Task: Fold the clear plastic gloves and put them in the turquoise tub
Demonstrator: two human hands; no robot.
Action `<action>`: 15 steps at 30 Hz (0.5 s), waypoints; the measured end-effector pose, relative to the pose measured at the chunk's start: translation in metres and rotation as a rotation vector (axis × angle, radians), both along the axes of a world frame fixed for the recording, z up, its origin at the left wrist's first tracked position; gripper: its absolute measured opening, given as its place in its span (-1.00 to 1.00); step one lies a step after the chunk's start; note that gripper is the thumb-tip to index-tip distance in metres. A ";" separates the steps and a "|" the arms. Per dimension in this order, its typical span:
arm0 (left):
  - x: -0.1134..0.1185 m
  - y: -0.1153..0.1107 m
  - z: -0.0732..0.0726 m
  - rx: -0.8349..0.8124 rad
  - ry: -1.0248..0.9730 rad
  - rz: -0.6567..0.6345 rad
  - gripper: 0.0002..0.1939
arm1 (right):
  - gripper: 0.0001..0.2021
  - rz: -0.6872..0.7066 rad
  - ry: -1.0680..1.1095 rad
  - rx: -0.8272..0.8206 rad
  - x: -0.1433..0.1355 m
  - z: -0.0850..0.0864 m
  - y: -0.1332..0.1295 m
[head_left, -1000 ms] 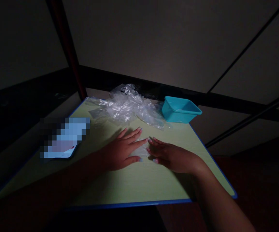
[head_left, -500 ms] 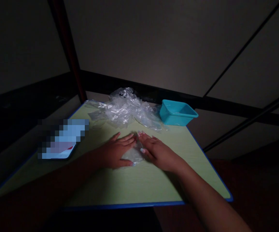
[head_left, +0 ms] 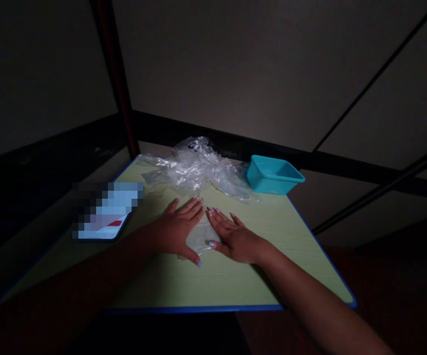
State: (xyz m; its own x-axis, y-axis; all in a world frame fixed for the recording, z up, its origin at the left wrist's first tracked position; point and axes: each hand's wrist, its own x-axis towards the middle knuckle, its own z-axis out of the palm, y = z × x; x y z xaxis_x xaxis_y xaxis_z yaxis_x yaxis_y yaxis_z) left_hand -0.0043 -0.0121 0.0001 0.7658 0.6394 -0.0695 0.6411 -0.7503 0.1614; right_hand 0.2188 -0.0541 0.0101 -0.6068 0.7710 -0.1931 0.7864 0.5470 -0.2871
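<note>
A clear plastic bag (head_left: 201, 238) lies flat on the pale green table (head_left: 213, 288), between and partly under both hands. My left hand (head_left: 178, 229) rests on its left side, fingers stretched out and thumb apart. On the right side of the bag lies my right hand (head_left: 235, 239), also flat with the fingers extended. Beyond the hands is a crumpled pile of clear plastic bags (head_left: 198, 167).
At the back right corner of the table stands a turquoise plastic basket (head_left: 272, 185). A phone (head_left: 108, 217) with a lit, partly blurred screen is on the left side. The table has a blue edge, and walls rise behind it.
My hands have spread a little wider at the thumbs, and more of the bag between them shows, looking flatter. The view has shifted slightly.
</note>
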 end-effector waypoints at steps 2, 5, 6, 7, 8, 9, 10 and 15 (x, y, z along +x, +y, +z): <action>0.001 -0.001 0.007 0.025 -0.058 0.002 0.12 | -0.24 0.022 0.069 0.005 0.003 0.001 0.003; 0.003 -0.003 0.019 0.112 -0.288 -0.002 -0.29 | -0.36 0.039 0.373 0.055 0.012 0.005 0.009; 0.004 -0.003 0.023 0.134 -0.393 -0.006 -0.41 | -0.41 0.002 0.512 0.066 0.016 0.008 0.011; 0.004 -0.004 0.025 0.139 -0.495 -0.010 -0.52 | -0.47 -0.069 0.652 0.062 0.020 0.011 0.013; 0.005 -0.005 0.027 0.120 -0.582 -0.014 -0.62 | -0.52 -0.157 0.790 0.028 0.024 0.014 0.015; 0.006 -0.006 0.028 0.072 -0.644 -0.020 -0.70 | -0.55 -0.234 0.900 -0.053 0.027 0.017 0.017; 0.007 -0.006 0.028 0.001 -0.678 -0.032 -0.75 | -0.57 -0.306 0.998 -0.150 0.030 0.019 0.018; 0.012 -0.009 0.019 -0.317 -0.602 -0.218 -0.73 | -0.66 -0.509 1.180 -0.570 0.034 0.025 0.021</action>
State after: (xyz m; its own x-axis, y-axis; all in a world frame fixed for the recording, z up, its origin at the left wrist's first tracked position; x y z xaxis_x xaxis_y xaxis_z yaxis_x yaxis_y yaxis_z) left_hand 0.0074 -0.0211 0.0186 0.8377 0.4861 0.2488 0.2124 -0.7099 0.6715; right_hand 0.2530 -0.0335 0.0352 -0.3110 0.9416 -0.1293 0.0040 -0.1348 -0.9909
